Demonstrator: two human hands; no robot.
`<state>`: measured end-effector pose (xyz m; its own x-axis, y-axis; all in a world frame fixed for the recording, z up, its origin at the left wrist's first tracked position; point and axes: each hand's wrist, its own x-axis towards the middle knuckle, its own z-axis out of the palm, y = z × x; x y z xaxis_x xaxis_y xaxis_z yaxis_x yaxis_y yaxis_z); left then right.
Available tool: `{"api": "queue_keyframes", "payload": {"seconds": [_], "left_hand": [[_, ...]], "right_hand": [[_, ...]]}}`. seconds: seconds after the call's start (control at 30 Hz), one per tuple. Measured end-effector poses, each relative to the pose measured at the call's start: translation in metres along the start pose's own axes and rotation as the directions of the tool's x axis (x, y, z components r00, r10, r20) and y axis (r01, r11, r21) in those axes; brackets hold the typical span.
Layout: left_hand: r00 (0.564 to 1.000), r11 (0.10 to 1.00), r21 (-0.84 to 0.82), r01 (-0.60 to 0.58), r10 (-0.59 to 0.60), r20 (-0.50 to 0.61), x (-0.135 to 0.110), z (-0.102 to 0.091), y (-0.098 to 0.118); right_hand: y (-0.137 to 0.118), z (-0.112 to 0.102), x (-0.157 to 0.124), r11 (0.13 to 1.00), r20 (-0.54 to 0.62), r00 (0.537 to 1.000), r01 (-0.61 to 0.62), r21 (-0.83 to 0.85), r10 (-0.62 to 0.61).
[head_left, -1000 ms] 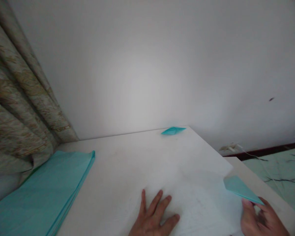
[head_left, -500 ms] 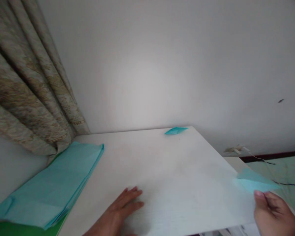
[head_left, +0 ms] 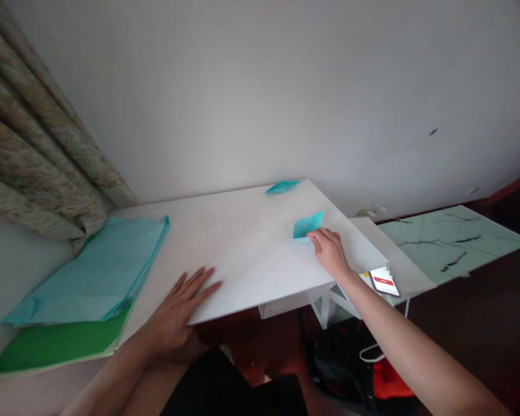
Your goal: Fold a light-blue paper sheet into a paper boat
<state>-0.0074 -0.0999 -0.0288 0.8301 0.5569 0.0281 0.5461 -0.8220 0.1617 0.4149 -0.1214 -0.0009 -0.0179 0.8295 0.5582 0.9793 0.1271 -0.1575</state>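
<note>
My right hand [head_left: 330, 251] reaches out over the white table [head_left: 242, 242], its fingertips closed on the near corner of a small folded teal paper [head_left: 308, 224]. That paper hovers at or just above the tabletop near the right edge. A second folded teal paper piece [head_left: 282, 186] lies at the table's far edge by the wall. My left hand [head_left: 179, 306] rests flat on the table's near edge, fingers stretched and apart, holding nothing.
A stack of teal paper sheets [head_left: 99, 271] lies on the left over green sheets [head_left: 56, 344]. A curtain [head_left: 34, 156] hangs at the left. To the right stand a lower marbled table [head_left: 450, 237] and a phone [head_left: 383, 281]; a bag [head_left: 364, 370] sits on the floor.
My right hand carried the folded teal paper from the near right edge forward to the table's far right. The view pulled back and tilted down. My left hand slid toward the near edge.
</note>
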Motion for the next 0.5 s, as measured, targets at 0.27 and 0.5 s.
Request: {"api": "queue_keyframes", "payload": {"seconds": [0.27, 0.5], "left_hand": [[0.998, 1.000, 0.003, 0.013, -0.013, 0.065, 0.002, -0.012, -0.001], [0.997, 0.998, 0.042, 0.051, -0.053, 0.049, 0.000, -0.015, 0.007]], "right_hand": [[0.009, 0.005, -0.026, 0.984, -0.043, 0.986, -0.160, 0.074, 0.164], [-0.003, 0.003, -0.035, 0.963, -0.069, 0.966, -0.242, 0.116, 0.251]]}}
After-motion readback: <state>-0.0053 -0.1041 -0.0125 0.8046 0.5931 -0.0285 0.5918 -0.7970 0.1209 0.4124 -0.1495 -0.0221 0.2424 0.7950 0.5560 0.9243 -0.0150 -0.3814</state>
